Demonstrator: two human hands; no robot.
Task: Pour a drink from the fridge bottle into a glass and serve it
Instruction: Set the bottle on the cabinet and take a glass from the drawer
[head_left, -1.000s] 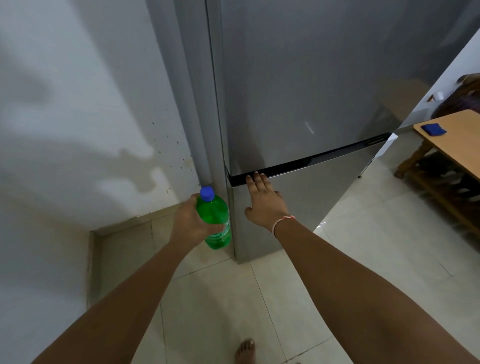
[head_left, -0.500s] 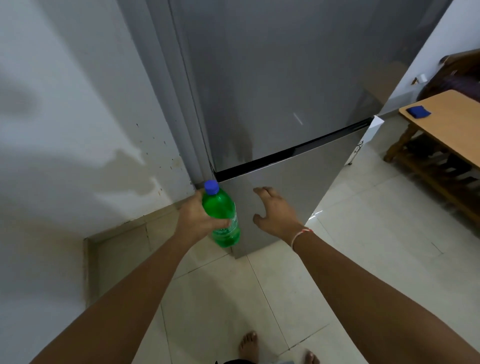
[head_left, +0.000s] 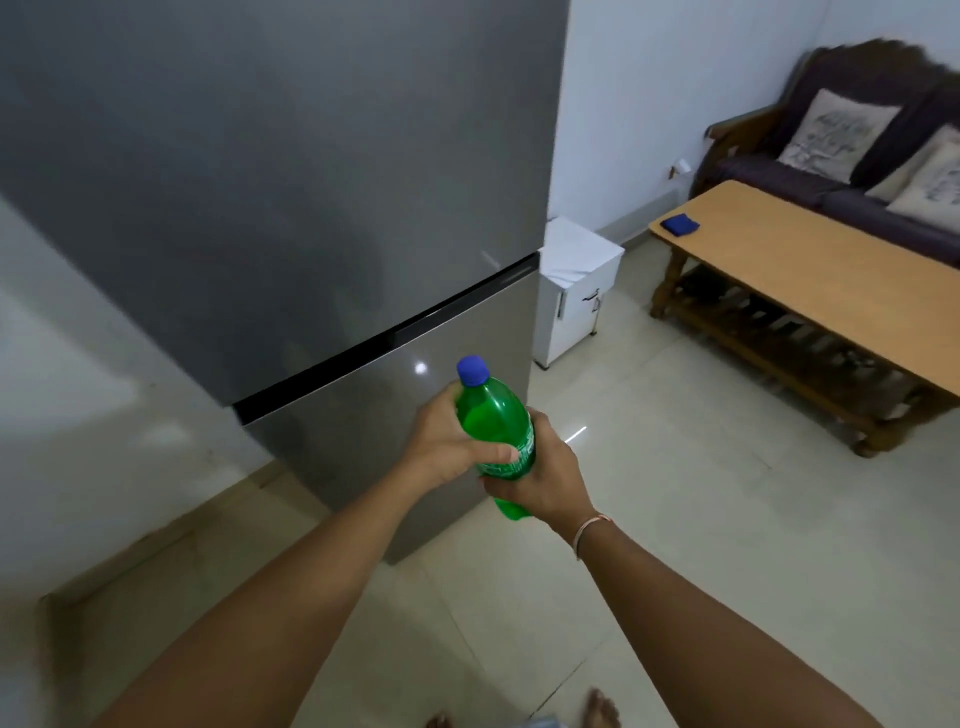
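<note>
Bottle: green plastic bottle (head_left: 493, 431) with a blue cap (head_left: 472, 371), held at the centre of the frame, tilted with the cap toward the upper left. Cap is on.
Left hand: left hand (head_left: 441, 447) closed around the upper body of the bottle from the left side; thumb lies across the front of the bottle.
Right hand: right hand (head_left: 540, 475) closed around the lower body of the bottle from the right and below; the bottle base shows just under the palm. A thin wristband (head_left: 589, 531) sits on this wrist.
Fridge: grey two-door fridge (head_left: 291, 197) fills the upper left and centre of the frame, directly behind the bottle. Both doors are shut; a dark seam (head_left: 395, 338) divides upper door from lower door.
Cabinet: small white cabinet (head_left: 576, 296) stands on the floor just right of the fridge, against the wall.
Desk: long wooden desk (head_left: 810, 280) at the right of the frame, well apart from the hands, with a slatted lower shelf. A small blue object (head_left: 679, 224) lies near its far left end; its kind cannot be told.
Sofa: dark wooden-framed sofa (head_left: 810, 176) in the upper right, behind the desk, carrying pale cushions (head_left: 836, 132).
Floor: pale tiled floor (head_left: 675, 519) between hands and desk; nothing stands on this stretch. Bare toes (head_left: 602, 709) show at the bottom edge.
</note>
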